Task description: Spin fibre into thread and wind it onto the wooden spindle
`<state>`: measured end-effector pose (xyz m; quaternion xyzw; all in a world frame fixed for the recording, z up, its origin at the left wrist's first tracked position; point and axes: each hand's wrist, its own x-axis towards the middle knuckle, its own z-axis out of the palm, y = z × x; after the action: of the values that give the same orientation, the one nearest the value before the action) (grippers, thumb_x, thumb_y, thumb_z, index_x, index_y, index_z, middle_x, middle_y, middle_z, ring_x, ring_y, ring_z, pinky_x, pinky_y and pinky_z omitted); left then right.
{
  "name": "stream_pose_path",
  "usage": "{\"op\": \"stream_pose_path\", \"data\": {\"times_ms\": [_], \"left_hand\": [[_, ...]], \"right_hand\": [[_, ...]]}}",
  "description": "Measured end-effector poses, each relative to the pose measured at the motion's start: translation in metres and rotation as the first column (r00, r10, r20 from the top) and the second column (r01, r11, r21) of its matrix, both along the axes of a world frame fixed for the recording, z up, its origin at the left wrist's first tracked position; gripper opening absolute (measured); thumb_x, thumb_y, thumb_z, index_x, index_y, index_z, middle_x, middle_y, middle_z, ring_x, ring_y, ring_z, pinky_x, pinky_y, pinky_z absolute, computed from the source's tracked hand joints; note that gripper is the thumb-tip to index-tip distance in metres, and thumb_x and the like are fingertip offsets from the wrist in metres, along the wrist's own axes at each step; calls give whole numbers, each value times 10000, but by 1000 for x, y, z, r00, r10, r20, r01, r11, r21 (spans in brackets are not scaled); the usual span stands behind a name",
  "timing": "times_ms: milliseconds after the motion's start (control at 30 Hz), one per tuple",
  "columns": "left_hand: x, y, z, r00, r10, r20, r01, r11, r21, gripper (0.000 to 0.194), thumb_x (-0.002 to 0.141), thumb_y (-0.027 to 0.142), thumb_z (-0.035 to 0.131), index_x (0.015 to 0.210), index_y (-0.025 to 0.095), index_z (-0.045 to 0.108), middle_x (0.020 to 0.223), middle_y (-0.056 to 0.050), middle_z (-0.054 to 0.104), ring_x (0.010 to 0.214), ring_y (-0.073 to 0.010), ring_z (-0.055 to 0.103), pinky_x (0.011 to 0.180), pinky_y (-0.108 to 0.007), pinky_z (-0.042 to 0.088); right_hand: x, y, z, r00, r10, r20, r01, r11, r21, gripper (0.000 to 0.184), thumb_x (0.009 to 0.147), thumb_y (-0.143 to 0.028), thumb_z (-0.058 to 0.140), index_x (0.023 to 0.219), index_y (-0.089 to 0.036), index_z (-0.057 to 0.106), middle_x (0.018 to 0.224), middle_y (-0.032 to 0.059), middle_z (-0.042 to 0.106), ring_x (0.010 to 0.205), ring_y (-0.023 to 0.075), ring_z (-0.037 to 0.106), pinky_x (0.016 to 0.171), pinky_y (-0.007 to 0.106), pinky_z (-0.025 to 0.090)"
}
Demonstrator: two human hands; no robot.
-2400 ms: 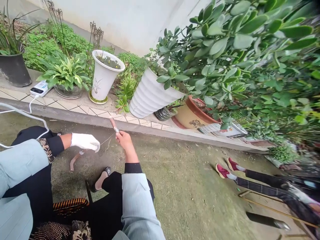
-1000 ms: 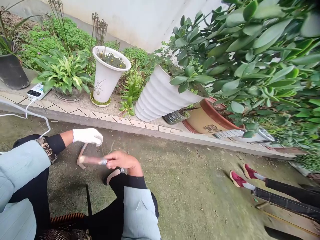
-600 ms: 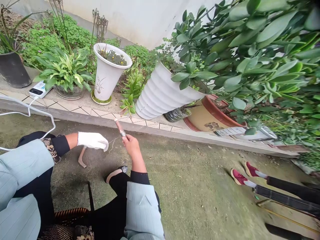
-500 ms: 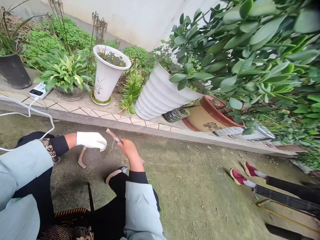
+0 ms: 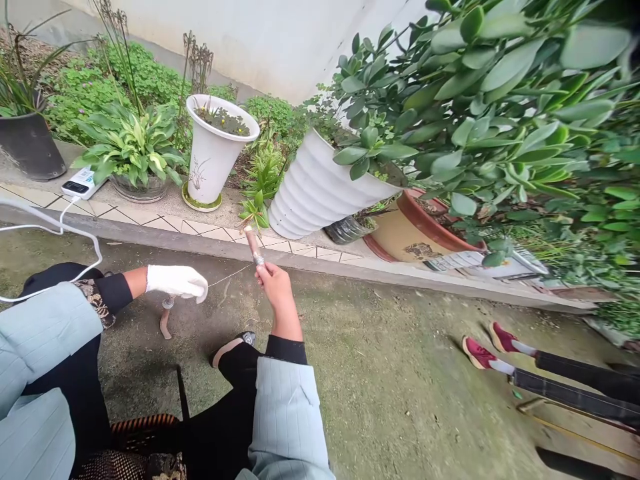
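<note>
hands [image 5: 274, 280] farther apart than before, strand [image 5: 230, 274] straighter, stick [image 5: 253, 245] farther forward

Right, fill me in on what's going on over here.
A seated person is working with both hands over the ground. The bare right hand grips a short brown stick with something silvery wound around it. The left hand, in a white glove, holds a thin strand that stretches across to the stick. A second brown piece shows below the glove; what holds it up is hidden. Another person, in red shoes, is off to one side.
</note>
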<state>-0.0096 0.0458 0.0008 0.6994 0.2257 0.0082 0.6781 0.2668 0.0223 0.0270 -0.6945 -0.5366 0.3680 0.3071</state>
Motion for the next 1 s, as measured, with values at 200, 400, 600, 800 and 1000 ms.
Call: {"op": "stream_pose_path", "data": {"times_ms": [200, 400, 600, 800, 1000], "left_hand": [[-3, 6, 5, 989, 121, 89, -120, 993, -11, 251, 807, 366, 586, 764, 122, 623, 735, -24, 593, 607, -99, 469, 562, -206, 381], [1, 24, -18, 912, 406, 64, -409, 910, 63, 245, 828, 352, 536, 757, 126, 600, 642, -5, 545, 541, -89, 442, 516, -202, 356], [9, 5, -21, 997, 68, -33, -70, 996, -62, 256, 845, 379, 536, 808, 145, 634, 587, 11, 488, 493, -95, 398, 463, -216, 307], [4, 2, -4, 1000, -10, 23, 11, 999, -40, 231, 829, 343, 559, 758, 137, 636, 574, 21, 468, 500, -82, 350, 478, -213, 283], [-13, 17, 0, 985, 149, 81, -153, 988, 37, 274, 816, 387, 572, 760, 127, 637, 725, -27, 599, 552, -89, 423, 529, -222, 348]], "right_hand": [[-38, -14, -21, 674, 605, 423, -401, 781, -479, 173, 837, -260, 548, 837, -158, 689, 812, 90, 670, 691, 159, 549, 612, 267, 350], [-39, -25, -5, 563, 642, -520, -794, 595, -126, 233, 779, -341, 637, 917, -154, 658, 684, -23, 549, 583, 85, 454, 573, 220, 369], [-9, -3, -13, 828, 30, -559, -21, 1000, 23, 234, 756, -388, 633, 742, -166, 558, 648, -28, 511, 514, 69, 404, 489, 208, 314], [-1, 3, -30, 996, -8, -91, 5, 1000, -28, 198, 796, -341, 528, 822, -163, 610, 641, -17, 542, 521, 98, 430, 528, 234, 334], [-21, -3, -23, 821, 402, 406, -301, 908, -290, 201, 840, -279, 512, 859, -170, 680, 721, 35, 634, 623, 126, 490, 586, 248, 323]]}}
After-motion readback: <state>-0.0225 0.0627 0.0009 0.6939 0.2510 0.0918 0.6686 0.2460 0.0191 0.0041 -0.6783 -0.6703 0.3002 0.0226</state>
